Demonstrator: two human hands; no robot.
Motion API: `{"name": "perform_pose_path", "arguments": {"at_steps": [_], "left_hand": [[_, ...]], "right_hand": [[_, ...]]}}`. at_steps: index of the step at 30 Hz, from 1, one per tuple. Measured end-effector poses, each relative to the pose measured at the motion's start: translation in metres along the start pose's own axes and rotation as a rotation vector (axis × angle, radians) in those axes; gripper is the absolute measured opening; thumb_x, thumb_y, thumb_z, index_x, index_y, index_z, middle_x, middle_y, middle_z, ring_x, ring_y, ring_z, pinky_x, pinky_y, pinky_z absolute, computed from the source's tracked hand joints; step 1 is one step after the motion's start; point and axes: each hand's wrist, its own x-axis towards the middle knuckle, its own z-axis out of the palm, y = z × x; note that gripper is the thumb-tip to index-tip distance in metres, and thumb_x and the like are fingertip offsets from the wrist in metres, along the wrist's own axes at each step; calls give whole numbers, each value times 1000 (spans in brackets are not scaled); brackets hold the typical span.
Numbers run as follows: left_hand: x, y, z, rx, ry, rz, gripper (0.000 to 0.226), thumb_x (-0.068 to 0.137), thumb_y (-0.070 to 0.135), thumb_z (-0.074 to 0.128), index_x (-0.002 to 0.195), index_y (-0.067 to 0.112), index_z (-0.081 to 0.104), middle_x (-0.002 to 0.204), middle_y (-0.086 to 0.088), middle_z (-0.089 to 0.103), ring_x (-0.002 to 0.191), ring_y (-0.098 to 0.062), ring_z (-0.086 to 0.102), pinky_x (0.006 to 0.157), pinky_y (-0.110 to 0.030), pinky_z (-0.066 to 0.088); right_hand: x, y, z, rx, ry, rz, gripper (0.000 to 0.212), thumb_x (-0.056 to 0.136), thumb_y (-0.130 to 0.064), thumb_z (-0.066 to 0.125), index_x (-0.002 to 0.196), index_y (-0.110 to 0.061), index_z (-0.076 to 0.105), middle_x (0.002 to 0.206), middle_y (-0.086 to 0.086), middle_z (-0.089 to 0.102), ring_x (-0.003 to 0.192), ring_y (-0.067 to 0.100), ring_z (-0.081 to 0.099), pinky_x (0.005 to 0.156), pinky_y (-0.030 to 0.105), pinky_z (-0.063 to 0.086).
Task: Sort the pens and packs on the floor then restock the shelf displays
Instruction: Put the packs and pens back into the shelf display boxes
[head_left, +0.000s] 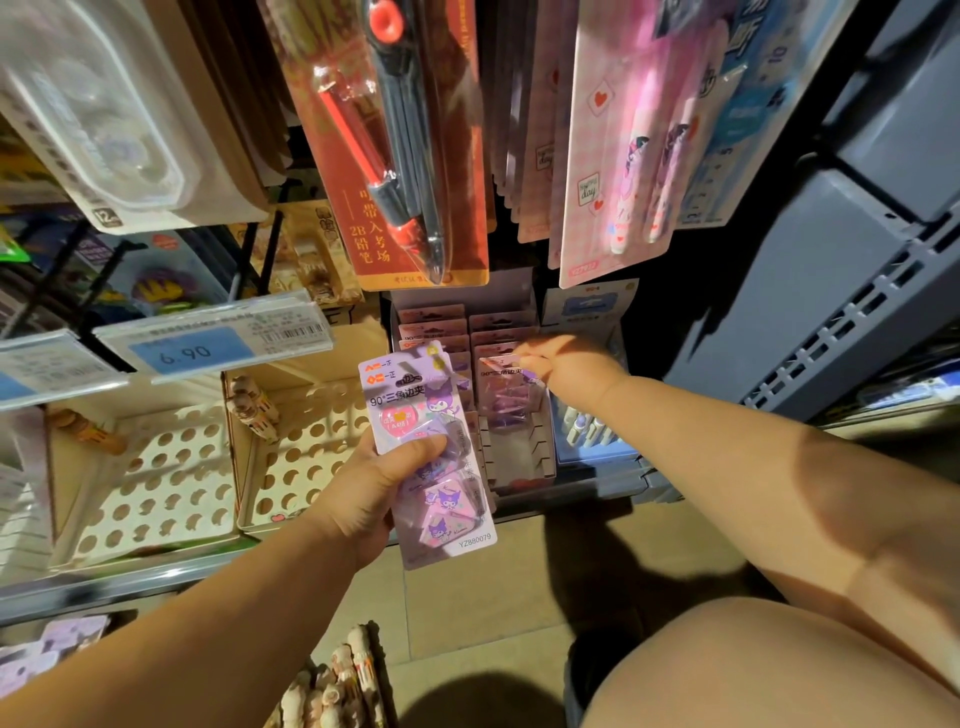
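Far left on the shelf: price tag (197, 353) reading 6.90, with cream hole trays (156, 483) under it and a few figure pens (254, 410) leaning at the divider. Lower down, loose pens (332, 691) lie on the floor by my left forearm.

Centre: my left hand (374, 488) grips a stack of purple clip packs (415, 405). The thumb is clamped across the front and the fingers are curled behind, mostly hidden. I hold the stack upright, just in front of the display box (524, 467). A red pencil pack (410, 145) hangs above.

Next right, my right hand (566, 366) is over the box, fingers (532, 358) together, pinching the top edge of a single clip pack (506, 395). That pack stands in the box's right column, with more of the same packs behind it. A pink pen pack (623, 156) hangs above my wrist. Far right: grey crates (831, 312).
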Motion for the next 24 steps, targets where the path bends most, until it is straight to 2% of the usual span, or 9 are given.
{"name": "perform_pose_path", "arguments": {"at_steps": [3, 7, 10, 12, 13, 16, 18, 21, 24], "left_hand": [[0, 0, 0, -17, -12, 0, 47, 62, 15, 74, 108, 13, 64, 93, -12, 75, 78, -28, 72, 73, -41, 60], [-1, -1, 1, -34, -16, 0, 49, 61, 15, 74, 109, 12, 63, 95, -13, 75, 78, -28, 72, 73, -42, 60], [-2, -3, 1, -17, -19, 9, 47, 61, 15, 75, 107, 13, 64, 96, -14, 75, 80, -29, 72, 79, -46, 59], [-4, -3, 3, 1, -36, 23, 45, 62, 14, 75, 106, 14, 64, 96, -14, 74, 82, -30, 71, 82, -48, 58], [-5, -4, 4, 14, -47, 29, 44, 62, 14, 74, 105, 13, 64, 96, -14, 74, 82, -30, 71, 82, -47, 58], [-8, -5, 9, 61, -75, 31, 46, 63, 14, 75, 108, 10, 64, 96, -13, 74, 80, -27, 71, 72, -39, 60], [-10, -5, 11, 101, -91, 29, 53, 64, 14, 77, 115, 6, 62, 102, -16, 73, 83, -28, 70, 67, -34, 59], [-12, -5, 12, 115, -112, 35, 58, 68, 15, 80, 121, 6, 60, 110, -18, 71, 90, -31, 70, 69, -33, 58], [-13, -5, 12, 80, -79, 60, 36, 77, 25, 78, 109, 13, 66, 101, -12, 74, 86, -28, 71, 72, -37, 60]], "right_hand": [[0, -1, 0, 10, 28, -2, 37, 104, -30, 39, 124, -10, 61, 124, 12, 62, 111, 30, 58, 99, 33, 45], [3, 4, 3, -26, 143, 21, 20, 96, -34, 53, 92, -17, 64, 91, 5, 63, 83, 25, 58, 67, 22, 45], [-6, 4, 6, 52, 345, -23, 27, 89, -39, 65, 96, -13, 69, 95, 5, 68, 88, 23, 63, 80, 29, 52], [-17, -5, 9, 216, 496, -139, 25, 86, -35, 70, 82, -10, 67, 81, 4, 65, 76, 19, 60, 74, 29, 50], [-21, -10, 10, 363, 479, -185, 22, 85, -32, 71, 76, -13, 65, 74, 2, 63, 70, 15, 58, 70, 26, 48], [-33, -30, 14, 677, 143, -233, 15, 85, -29, 72, 75, -26, 61, 67, -9, 57, 59, -1, 52, 59, 13, 44], [-37, -36, 18, 646, 48, -241, 16, 83, -28, 74, 83, -30, 59, 69, -12, 55, 56, -3, 50, 54, 11, 42], [-38, -36, 18, 684, -11, -235, 18, 86, -18, 72, 91, -25, 56, 75, -8, 60, 55, -6, 53, 52, 12, 42], [-34, -30, 13, 631, -45, -202, 14, 92, -20, 64, 89, -27, 52, 74, -8, 54, 55, -2, 52, 49, 18, 44]]}}
